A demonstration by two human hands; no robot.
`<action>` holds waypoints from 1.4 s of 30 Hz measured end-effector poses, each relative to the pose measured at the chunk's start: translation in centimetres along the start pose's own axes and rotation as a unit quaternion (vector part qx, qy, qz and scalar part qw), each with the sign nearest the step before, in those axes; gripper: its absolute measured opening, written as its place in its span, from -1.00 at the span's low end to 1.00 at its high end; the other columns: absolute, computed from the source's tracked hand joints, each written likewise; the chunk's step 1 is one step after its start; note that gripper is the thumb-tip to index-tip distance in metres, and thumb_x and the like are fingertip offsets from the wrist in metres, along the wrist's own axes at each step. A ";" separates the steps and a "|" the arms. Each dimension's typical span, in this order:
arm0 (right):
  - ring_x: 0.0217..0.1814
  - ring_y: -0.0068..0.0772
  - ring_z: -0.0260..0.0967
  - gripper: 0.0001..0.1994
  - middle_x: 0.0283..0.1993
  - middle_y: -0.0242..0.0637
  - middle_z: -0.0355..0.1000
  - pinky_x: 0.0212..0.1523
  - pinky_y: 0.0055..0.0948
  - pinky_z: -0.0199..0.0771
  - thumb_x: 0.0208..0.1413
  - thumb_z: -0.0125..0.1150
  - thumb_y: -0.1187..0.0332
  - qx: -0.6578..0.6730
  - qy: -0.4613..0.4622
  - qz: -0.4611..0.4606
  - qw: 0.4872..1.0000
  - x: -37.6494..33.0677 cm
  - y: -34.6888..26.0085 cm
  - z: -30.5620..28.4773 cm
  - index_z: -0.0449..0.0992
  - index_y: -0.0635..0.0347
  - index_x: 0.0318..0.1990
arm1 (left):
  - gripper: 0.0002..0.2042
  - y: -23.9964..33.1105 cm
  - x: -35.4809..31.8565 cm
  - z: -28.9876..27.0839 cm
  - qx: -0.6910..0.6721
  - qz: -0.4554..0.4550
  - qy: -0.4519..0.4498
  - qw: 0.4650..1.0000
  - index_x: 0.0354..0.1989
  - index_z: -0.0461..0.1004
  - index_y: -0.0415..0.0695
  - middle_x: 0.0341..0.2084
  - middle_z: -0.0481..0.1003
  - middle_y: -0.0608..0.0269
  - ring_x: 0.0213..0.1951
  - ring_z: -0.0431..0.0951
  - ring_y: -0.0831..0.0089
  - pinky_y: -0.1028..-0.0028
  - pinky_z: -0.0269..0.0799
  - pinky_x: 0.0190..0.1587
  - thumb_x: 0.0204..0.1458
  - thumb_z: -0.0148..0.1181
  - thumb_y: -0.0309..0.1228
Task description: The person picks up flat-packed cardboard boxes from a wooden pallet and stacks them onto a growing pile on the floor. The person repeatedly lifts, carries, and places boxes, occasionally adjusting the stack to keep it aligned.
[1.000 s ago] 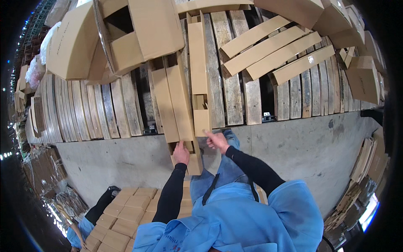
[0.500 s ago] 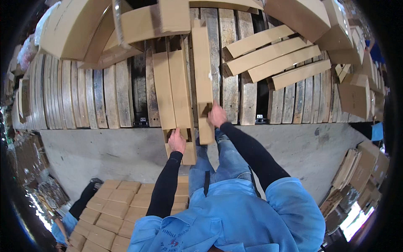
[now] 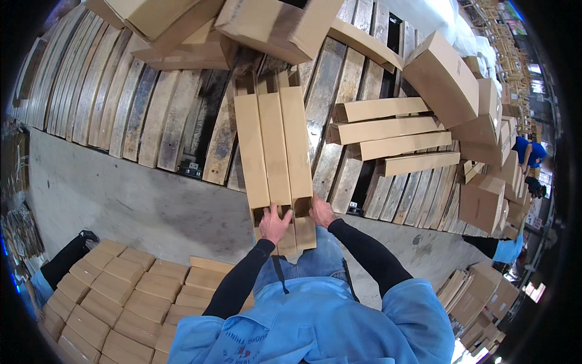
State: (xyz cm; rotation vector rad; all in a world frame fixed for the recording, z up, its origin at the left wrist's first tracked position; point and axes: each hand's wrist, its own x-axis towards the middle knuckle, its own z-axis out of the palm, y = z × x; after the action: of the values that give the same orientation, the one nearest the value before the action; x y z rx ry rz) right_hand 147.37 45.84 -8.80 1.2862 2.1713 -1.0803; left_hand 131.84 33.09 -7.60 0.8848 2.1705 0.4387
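Observation:
Three long, narrow cardboard boxes, a left one (image 3: pixel 253 155), a middle one (image 3: pixel 278 148) and a right one (image 3: pixel 297 142), lie side by side with their sides touching. Their near ends overhang the edge of the wooden pallets (image 3: pixel 218 159) toward my body. My left hand (image 3: pixel 274 226) grips the near ends around the middle box, with its fingers at the dark openings. On the outer side of the right box, near its opening, my right hand (image 3: pixel 322 213) is closed. Some of its fingertips are hidden.
Several similar long boxes (image 3: pixel 388 128) lie on the pallets to the right. Larger cartons (image 3: pixel 441 79) stand beyond them, and another carton (image 3: pixel 282 27) sits at the far end. Stacked small cartons (image 3: pixel 124 279) fill the lower left. People in blue (image 3: pixel 509 249) are at the sides.
The right box, earlier apart from the other two, is now against them. My right hand has moved left with it. My view has turned to the right.

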 end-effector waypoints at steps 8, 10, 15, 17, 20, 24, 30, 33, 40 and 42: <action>-0.22 0.18 0.47 -0.30 -0.15 0.24 0.40 -0.25 -0.04 0.52 -0.07 0.13 0.43 -0.045 -0.028 -0.102 0.993 1.1 3.1 -0.6 0.03 0.48 0.25 | -0.11 4.8 -1.0 4.0 0.022 -0.171 0.043 0.984 0.04 0.14 -0.30 -0.10 0.20 -0.29 -0.05 0.34 -0.21 0.01 0.33 -0.04 -0.28 0.37 0.16; -0.22 0.17 0.47 -0.33 -0.13 0.23 0.40 -0.24 -0.06 0.52 -0.05 0.11 0.43 -0.058 -0.023 -0.147 0.987 2.3 2.7 -2.4 0.05 0.48 0.25 | -0.12 5.9 0.0 5.4 0.001 -0.219 0.116 0.969 0.03 0.12 -0.28 -0.10 0.19 -0.27 -0.03 0.31 -0.20 0.00 0.32 -0.04 -0.31 0.40 0.11; 0.10 0.20 0.32 -0.35 0.07 0.23 0.30 0.06 -0.04 0.37 0.02 0.20 0.24 -0.005 -0.018 -0.240 0.971 4.8 1.2 -8.3 0.13 0.34 0.24 | -0.13 8.7 2.4 7.2 -0.047 -0.340 0.193 0.919 0.04 0.09 -0.24 -0.11 0.17 -0.27 0.00 0.26 -0.18 -0.02 0.29 0.01 -0.33 0.43 0.03; 0.21 0.17 0.22 -0.30 0.16 0.23 0.22 0.19 -0.10 0.26 0.04 0.21 0.20 0.089 0.034 -0.205 0.974 4.4 1.0 -9.9 0.10 0.37 0.27 | -0.11 9.4 2.6 6.8 -0.059 -0.364 0.179 0.912 0.09 0.06 -0.26 -0.03 0.12 -0.37 0.05 0.22 -0.23 -0.01 0.25 0.07 -0.32 0.42 0.02; 0.34 0.17 0.05 -0.20 0.26 0.24 0.12 0.33 -0.11 0.06 0.04 0.26 0.12 0.196 0.176 -0.203 0.943 3.6 -2.2 -15.4 0.03 0.37 0.32 | -0.03 8.4 2.2 6.8 -0.086 -0.359 0.153 0.917 0.18 0.00 -0.29 0.13 0.02 -0.55 0.16 0.14 -0.31 0.00 0.19 0.16 -0.32 0.39 0.03; 0.38 0.22 -0.07 -0.12 0.32 0.24 -0.05 0.34 -0.03 0.02 -0.13 0.38 0.27 0.130 0.334 -0.388 0.849 2.6 -12.3 -29.1 0.00 0.23 0.35 | 0.04 7.3 1.5 6.5 -0.102 -0.338 0.106 0.929 0.24 -0.05 -0.27 0.17 0.00 -0.55 0.20 0.12 -0.31 0.02 0.21 0.18 -0.33 0.40 0.10; 0.39 0.10 -0.04 -0.42 0.30 0.03 0.07 0.22 0.00 0.22 -0.02 0.21 0.26 -0.288 0.498 -0.429 0.697 8.6 -24.3 -41.2 0.27 0.16 0.21 | -0.03 7.3 1.3 5.0 -0.089 -0.329 0.093 0.936 0.17 0.01 -0.19 0.11 0.09 -0.45 0.16 0.21 -0.24 0.02 0.28 0.12 -0.34 0.44 0.06; 0.25 -0.04 0.14 -0.71 0.05 -0.09 0.34 0.02 -0.04 0.40 0.00 0.11 0.27 -0.449 0.345 -0.354 0.744 9.5 -25.3 -43.9 0.50 0.18 -0.12 | -0.06 6.8 1.5 5.1 -0.105 -0.336 0.086 0.932 0.15 0.03 -0.15 0.12 0.08 -0.43 0.16 0.21 -0.24 -0.01 0.29 0.11 -0.35 0.45 0.05; -0.05 -0.27 0.24 -0.87 -0.23 -0.31 0.32 -0.16 -0.24 0.32 -0.13 0.11 0.39 -0.397 0.347 -0.421 0.738 6.5 -17.1 -42.2 0.55 0.06 -0.39 | -0.02 6.9 1.6 4.8 -0.104 -0.357 0.066 0.926 0.25 0.02 -0.12 0.19 0.03 -0.39 0.20 0.18 -0.17 0.02 0.26 0.14 -0.34 0.43 0.03; -0.05 -0.27 0.23 -0.87 -0.23 -0.31 0.31 -0.13 -0.24 0.30 -0.14 0.12 0.38 -0.422 0.338 -0.419 0.730 4.7 -14.8 -41.7 0.56 0.06 -0.39 | 0.02 6.9 2.6 6.5 -0.084 -0.374 0.090 0.919 0.28 -0.02 -0.14 0.22 -0.01 -0.41 0.23 0.15 -0.16 0.02 0.21 0.18 -0.34 0.43 0.02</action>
State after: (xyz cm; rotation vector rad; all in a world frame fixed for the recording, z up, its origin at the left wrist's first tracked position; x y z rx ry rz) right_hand 134.31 76.81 20.33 0.1914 3.2841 0.3943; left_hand 138.56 39.99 -9.53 -0.1179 2.3884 0.3124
